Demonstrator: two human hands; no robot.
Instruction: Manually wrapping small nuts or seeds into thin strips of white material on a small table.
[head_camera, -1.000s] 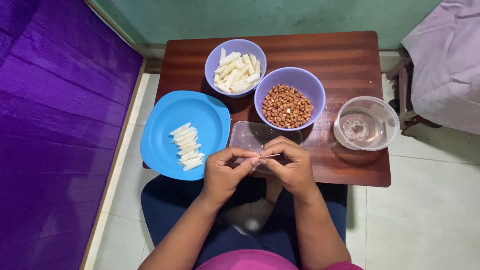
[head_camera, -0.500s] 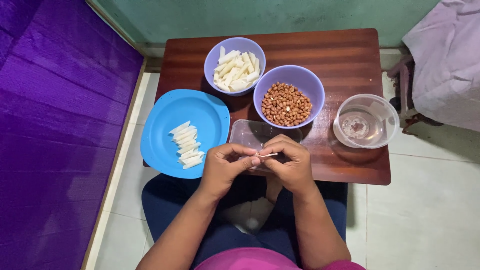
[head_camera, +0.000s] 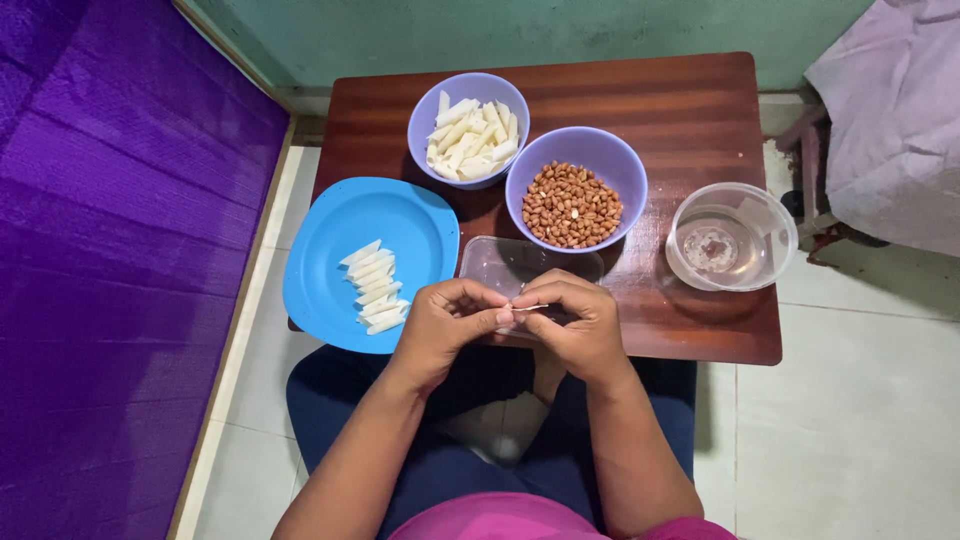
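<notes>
While the head camera looks straight down, both hands meet at the near edge of a dark wooden table (head_camera: 690, 110), over the person's lap. The left hand (head_camera: 445, 325) is curled, its thumb and fingertips pressed together on a small pale piece (head_camera: 505, 314) that shows only as a sliver between the two hands. The right hand (head_camera: 575, 320) is curled too and pinches a thin stick (head_camera: 531, 307), like a toothpick, which lies nearly level with its tip pointing towards the left hand and the pale piece; whether the tip touches the piece cannot be told. Just beyond the knuckles lies a clear rectangular plastic container (head_camera: 530, 262), partly covered by the fingers. To the left, overhanging the table's edge, sits a blue plate (head_camera: 400, 215) bearing a short row of white strips (head_camera: 375, 287) laid side by side. Farther back stands a lilac bowl (head_camera: 425, 120) heaped with more white sticks (head_camera: 470, 138), and touching it on the right is a second lilac bowl (head_camera: 625, 165) full of brown-skinned peanuts (head_camera: 570, 205). Near the table's right side is a clear round tub (head_camera: 775, 230) holding water. A purple mat (head_camera: 110, 240) covers the floor on the left, and a pale cloth (head_camera: 890, 100) hangs over something in the upper right corner.
</notes>
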